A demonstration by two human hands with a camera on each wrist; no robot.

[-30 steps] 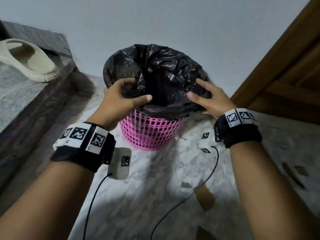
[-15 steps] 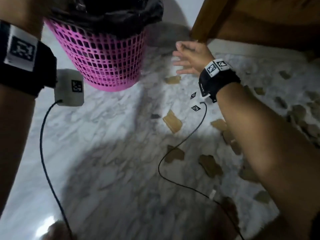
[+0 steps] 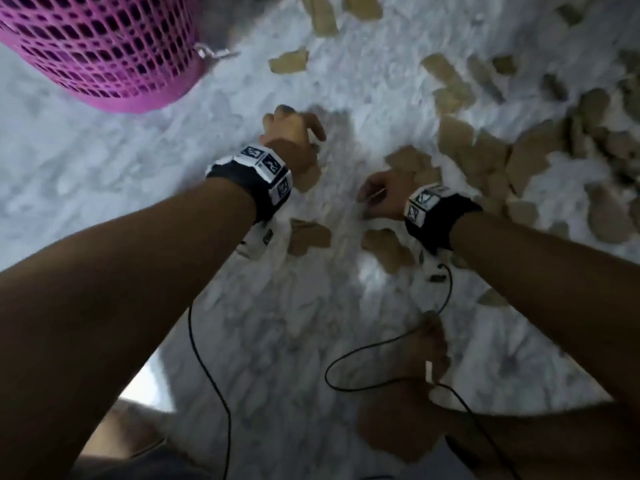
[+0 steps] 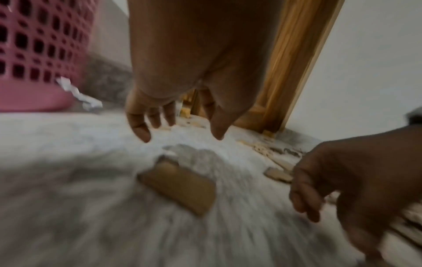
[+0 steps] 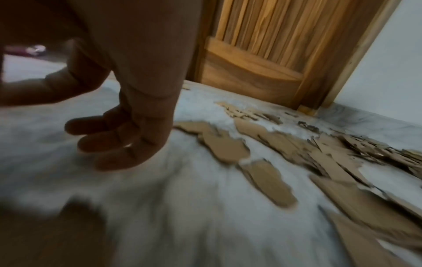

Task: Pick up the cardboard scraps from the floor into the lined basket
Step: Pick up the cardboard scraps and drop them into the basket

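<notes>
The pink mesh basket [image 3: 104, 53] stands at the upper left of the head view; its rim and liner are out of frame. Brown cardboard scraps [image 3: 491, 157] lie scattered over the white marble floor, densest to the right. My left hand [image 3: 294, 129] hangs low with relaxed, spread fingers and holds nothing. In the left wrist view this left hand [image 4: 180, 133] hovers just above one flat scrap [image 4: 180, 187]. My right hand [image 3: 374, 199] is close to the floor among scraps, and my right hand [image 5: 59, 112] shows loosely curled, empty fingers next to a long scrap [image 5: 267, 182].
A wooden door [image 5: 262, 54] and its frame close off the far side of the floor. A crumpled white paper bit [image 4: 77, 95] lies at the basket's base. Black wrist cables [image 3: 207, 358] trail over the floor near my foot [image 3: 415, 375].
Both hands have left the basket's black liner and come down to the floor. The view has tilted down, so the basket's top is out of frame.
</notes>
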